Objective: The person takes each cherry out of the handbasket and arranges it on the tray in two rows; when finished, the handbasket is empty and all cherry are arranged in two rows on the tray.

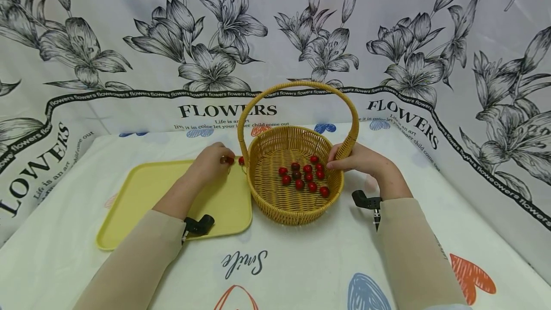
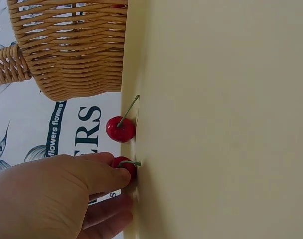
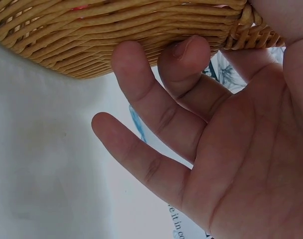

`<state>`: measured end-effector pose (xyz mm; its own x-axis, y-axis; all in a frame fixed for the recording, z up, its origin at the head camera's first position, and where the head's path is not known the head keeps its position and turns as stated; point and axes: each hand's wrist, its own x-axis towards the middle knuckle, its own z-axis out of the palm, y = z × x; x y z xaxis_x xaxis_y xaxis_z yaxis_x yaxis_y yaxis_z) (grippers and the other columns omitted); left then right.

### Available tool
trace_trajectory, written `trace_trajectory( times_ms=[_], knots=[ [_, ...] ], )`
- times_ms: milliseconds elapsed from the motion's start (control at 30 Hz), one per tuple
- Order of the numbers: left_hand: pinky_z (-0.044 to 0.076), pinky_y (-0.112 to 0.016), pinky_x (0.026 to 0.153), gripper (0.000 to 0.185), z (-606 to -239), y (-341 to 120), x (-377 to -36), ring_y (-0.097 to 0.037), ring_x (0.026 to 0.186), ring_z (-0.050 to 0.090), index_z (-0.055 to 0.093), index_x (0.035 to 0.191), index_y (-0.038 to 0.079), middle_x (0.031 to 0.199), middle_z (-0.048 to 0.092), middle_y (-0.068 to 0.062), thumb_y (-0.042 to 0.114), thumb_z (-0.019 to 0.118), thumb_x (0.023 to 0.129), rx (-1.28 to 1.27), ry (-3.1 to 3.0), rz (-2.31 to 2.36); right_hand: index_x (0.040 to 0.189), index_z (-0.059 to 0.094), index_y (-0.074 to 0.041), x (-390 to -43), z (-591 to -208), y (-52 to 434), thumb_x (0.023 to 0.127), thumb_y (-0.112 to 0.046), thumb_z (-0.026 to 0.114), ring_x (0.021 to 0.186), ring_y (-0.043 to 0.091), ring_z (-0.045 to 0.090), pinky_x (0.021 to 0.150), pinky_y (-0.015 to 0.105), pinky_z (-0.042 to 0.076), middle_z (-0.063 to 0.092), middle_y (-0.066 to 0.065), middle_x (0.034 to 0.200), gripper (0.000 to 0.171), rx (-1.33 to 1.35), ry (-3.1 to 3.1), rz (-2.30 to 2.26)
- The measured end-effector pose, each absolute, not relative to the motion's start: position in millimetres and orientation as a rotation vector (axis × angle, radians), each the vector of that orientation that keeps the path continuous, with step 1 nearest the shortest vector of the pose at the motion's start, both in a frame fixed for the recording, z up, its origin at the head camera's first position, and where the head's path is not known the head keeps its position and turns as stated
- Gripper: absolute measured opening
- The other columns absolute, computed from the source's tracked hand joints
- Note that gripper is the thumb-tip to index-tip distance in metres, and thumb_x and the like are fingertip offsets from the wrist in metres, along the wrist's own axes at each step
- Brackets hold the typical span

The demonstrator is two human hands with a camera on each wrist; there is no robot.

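A woven basket (image 1: 297, 204) with a tall handle stands mid-table and holds several red cherries (image 1: 303, 176). A yellow tray (image 1: 142, 195) lies to its left. My left hand (image 1: 220, 159) reaches over the tray's far right corner and pinches a cherry (image 2: 124, 167) by the rim there. A second stemmed cherry (image 2: 120, 129) lies just beyond it, closer to the basket (image 2: 67, 55). My right hand (image 1: 340, 161) grips the basket's right rim. In the right wrist view its fingers (image 3: 186, 59) lie against the basket's outer wall (image 3: 116, 35).
The table wears a white cloth printed with hearts and the word "Smile" (image 1: 244, 262). A flower-printed sheet (image 1: 275, 37) hangs behind and at both sides. Small black camera clips sit on both wrists.
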<state>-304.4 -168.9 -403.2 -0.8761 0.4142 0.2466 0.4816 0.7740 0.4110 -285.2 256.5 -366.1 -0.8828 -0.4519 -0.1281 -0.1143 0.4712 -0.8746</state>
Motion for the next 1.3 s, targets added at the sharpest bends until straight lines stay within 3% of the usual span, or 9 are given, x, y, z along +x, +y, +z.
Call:
trace_trajectory(
  times_ms=[267, 567, 800, 967, 1300],
  knots=[
    [0.05, -0.046, 0.088, 0.024, -401.9, -170.8, -304.9, -0.03, 0.09, 0.061, 0.077, 0.106, 0.0, 0.097, 0.063, -0.014, -0.008, 0.069, 0.086, -0.714, -2.817, -0.675, 0.1, 0.068, -0.001, -285.3, -366.3, 256.6, 0.09, -0.018, 0.081, 0.109, 0.032, 0.064, 0.091, 0.046, 0.053, 0.07, 0.014, 0.104, 0.023, -0.486, 2.375, -1.397],
    [0.051, -0.05, 0.093, 0.036, -384.2, -164.3, -294.9, -0.036, 0.109, 0.062, 0.073, 0.119, 0.001, 0.115, 0.062, -0.018, -0.009, 0.062, 0.087, -0.643, -2.884, -0.541, 0.099, 0.068, -0.001, -286.7, -371.8, 259.1, 0.09, -0.017, 0.08, 0.11, 0.034, 0.064, 0.092, 0.046, 0.052, 0.07, 0.016, 0.105, 0.022, -0.496, 2.362, -1.416],
    [0.053, -0.047, 0.073, 0.033, -353.1, -165.8, -281.1, -0.035, 0.096, 0.063, 0.07, 0.123, 0.002, 0.119, 0.062, -0.019, -0.006, 0.059, 0.093, -0.527, -2.804, -0.562, 0.1, 0.068, -0.001, -287.2, -369.3, 258.3, 0.091, -0.016, 0.08, 0.109, 0.034, 0.065, 0.092, 0.046, 0.052, 0.069, 0.017, 0.105, 0.022, -0.486, 2.369, -1.41],
    [0.052, -0.047, 0.073, 0.024, -330.3, -163.2, -266.5, -0.033, 0.091, 0.063, 0.07, 0.119, 0.002, 0.109, 0.064, -0.016, -0.001, 0.06, 0.097, -0.464, -2.559, -0.68, 0.1, 0.068, -0.001, -286.9, -367.3, 257.2, 0.09, -0.018, 0.081, 0.109, 0.034, 0.065, 0.092, 0.046, 0.053, 0.069, 0.017, 0.105, 0.023, -0.481, 2.376, -1.412],
    [0.042, -0.033, 0.061, 0.019, -306.0, -136.9, -236.6, -0.026, 0.077, 0.058, 0.073, 0.108, -0.001, 0.093, 0.067, -0.014, -0.007, 0.065, 0.092, -0.724, -2.072, -0.772, 0.101, 0.067, -0.001, -286.8, -368.3, 257.4, 0.091, -0.016, 0.079, 0.11, 0.036, 0.066, 0.092, 0.046, 0.054, 0.068, 0.022, 0.109, 0.022, -0.488, 2.35, -1.427]
  ],
)
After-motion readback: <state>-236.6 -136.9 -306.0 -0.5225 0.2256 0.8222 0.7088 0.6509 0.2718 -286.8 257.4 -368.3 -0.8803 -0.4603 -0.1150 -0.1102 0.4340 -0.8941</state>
